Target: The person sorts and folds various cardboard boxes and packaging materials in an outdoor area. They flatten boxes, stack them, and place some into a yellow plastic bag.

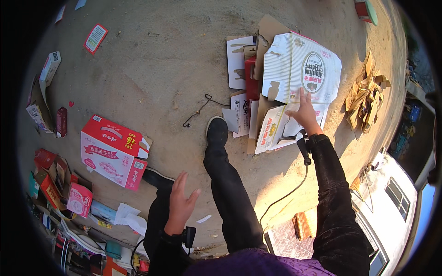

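My right hand (305,112) lies with spread fingers on a flattened white beer carton (276,69), the top piece of a stack of flattened cardboard on the ground. Red and white printed cardboard pieces (241,62) stick out from under its left side. My left hand (181,203) hangs in the air above my leg, fingers apart, holding nothing. To its left a pink and red printed carton (114,151) with a carrying handle rests on the ground beside my shoe. A dark cord (203,110) lies between the carton and the stack.
Folded brown cardboard (367,98) is heaped at the right. Opened boxes (51,183) and mixed scrap crowd the lower left. Small boxes (50,69) and a red-edged card (95,38) lie at the upper left. A red and green container (366,12) is at the upper right.
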`<state>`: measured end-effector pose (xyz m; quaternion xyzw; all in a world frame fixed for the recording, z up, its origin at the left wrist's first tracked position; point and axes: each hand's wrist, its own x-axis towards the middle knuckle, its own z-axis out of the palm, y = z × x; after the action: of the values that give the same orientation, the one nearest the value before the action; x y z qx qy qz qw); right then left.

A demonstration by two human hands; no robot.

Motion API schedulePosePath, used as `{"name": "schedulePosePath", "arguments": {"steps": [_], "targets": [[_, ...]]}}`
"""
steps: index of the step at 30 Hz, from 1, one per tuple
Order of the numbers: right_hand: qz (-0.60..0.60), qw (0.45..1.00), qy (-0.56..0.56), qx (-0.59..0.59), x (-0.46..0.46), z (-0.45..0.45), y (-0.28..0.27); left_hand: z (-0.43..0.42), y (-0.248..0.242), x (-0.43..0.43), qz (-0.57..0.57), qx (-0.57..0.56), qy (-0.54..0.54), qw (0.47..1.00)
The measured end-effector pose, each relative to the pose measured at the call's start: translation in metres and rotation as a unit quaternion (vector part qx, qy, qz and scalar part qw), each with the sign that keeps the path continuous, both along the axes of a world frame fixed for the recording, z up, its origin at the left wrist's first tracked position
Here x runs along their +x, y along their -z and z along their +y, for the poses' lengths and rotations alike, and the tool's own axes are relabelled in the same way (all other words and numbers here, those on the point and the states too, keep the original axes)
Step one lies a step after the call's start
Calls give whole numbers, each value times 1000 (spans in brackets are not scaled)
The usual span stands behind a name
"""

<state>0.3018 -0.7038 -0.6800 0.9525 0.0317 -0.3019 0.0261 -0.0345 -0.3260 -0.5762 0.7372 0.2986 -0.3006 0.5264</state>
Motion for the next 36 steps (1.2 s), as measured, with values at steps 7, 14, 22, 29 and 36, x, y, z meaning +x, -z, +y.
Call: {"name": "schedulePosePath", "arguments": {"steps": [7, 14, 22, 29, 36], "targets": [[-20, 998, -52, -31, -9, 64, -62, 22, -4, -22, -24, 12, -79, 997], [30, 963, -190, 187, -68, 257, -49, 38, -13, -50, -59, 4, -88, 994], [274, 874, -346, 203, -237, 495, 37, 66, -16, -88, -70, 63, -204, 974], [267, 906, -253, 212, -300, 543, 107, 83, -25, -108, -57, 42, -272, 960], [256, 909, -311, 108, -266, 479, 65, 80, -10, -136, -59, 78, -342, 935]]}}
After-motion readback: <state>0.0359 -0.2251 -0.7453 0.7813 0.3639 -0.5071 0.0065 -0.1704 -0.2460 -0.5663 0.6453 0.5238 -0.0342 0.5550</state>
